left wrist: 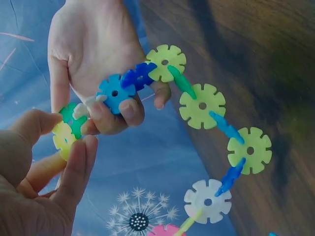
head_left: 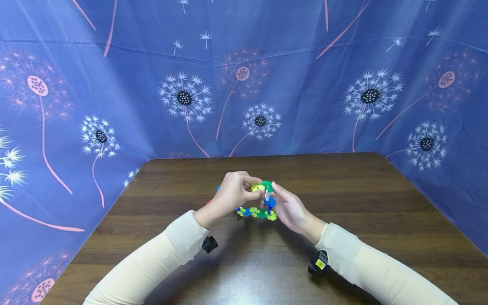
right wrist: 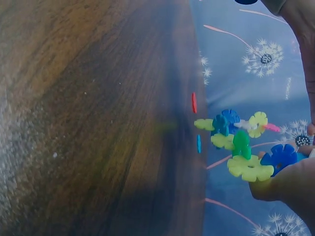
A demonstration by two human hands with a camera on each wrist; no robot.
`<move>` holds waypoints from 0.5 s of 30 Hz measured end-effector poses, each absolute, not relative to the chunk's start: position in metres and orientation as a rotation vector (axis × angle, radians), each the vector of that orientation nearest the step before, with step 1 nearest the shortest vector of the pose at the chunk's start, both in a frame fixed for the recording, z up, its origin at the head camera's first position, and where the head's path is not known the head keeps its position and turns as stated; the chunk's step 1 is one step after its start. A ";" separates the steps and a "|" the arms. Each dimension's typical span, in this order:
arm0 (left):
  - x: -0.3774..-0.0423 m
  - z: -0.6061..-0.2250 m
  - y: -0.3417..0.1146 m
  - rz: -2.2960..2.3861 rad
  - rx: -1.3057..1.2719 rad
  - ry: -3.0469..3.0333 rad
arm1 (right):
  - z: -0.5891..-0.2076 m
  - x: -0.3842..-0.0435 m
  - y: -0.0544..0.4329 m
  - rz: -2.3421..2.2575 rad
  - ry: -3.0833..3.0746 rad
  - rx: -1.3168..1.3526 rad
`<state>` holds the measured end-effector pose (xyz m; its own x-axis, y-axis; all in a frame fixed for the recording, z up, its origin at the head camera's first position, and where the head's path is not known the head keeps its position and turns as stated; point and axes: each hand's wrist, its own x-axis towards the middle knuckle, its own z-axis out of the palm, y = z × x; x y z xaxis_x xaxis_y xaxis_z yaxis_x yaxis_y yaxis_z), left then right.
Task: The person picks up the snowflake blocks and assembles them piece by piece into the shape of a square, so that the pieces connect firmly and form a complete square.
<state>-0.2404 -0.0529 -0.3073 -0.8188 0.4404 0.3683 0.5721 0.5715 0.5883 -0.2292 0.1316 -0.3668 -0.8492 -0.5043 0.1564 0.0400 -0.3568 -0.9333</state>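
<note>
My left hand (head_left: 233, 192) pinches a yellow notched flower disc (left wrist: 64, 140) between thumb and fingers. Joined to it is a green disc (left wrist: 73, 118), with a white disc (left wrist: 87, 108) set crosswise beside that. My right hand (head_left: 293, 212) holds the same chain; its thumb touches the green disc and its curled fingers lie against the white and light blue (left wrist: 114, 93) discs. From there the linked chain runs on through a dark blue disc (left wrist: 139, 77), yellow-green discs (left wrist: 202, 106) with green and blue ones between, a white disc (left wrist: 208, 200) and a pink disc (left wrist: 166, 230).
Beyond the chain, a loose-looking red disc (right wrist: 194, 103) and a blue disc (right wrist: 199, 143) appear edge-on at the tabletop. The brown wooden table (head_left: 362, 186) ends at a blue dandelion-print cloth (head_left: 305, 106) behind and at the sides.
</note>
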 end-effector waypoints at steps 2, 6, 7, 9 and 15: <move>-0.239 -0.308 -0.051 -1.090 -0.812 -2.631 | -0.368 -0.229 0.131 -2.259 1.545 -0.603; -0.237 -0.309 -0.049 -1.116 -0.752 -2.630 | -0.369 -0.228 0.129 -2.265 1.567 -0.588; -0.237 -0.309 -0.049 -1.122 -0.740 -2.628 | -0.369 -0.227 0.129 -2.265 1.575 -0.585; -0.236 -0.309 -0.048 -1.136 -0.713 -2.633 | -0.368 -0.227 0.129 -2.262 1.585 -0.577; -0.237 -0.308 -0.047 -1.190 -0.672 -2.651 | -0.364 -0.227 0.132 -2.223 1.565 -0.597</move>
<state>-0.2372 -0.0473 -0.3080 -0.8866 0.3348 0.3191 0.4610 0.5830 0.6690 -0.2275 0.1316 -0.3643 -0.8474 -0.5137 0.1344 0.0465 -0.3239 -0.9449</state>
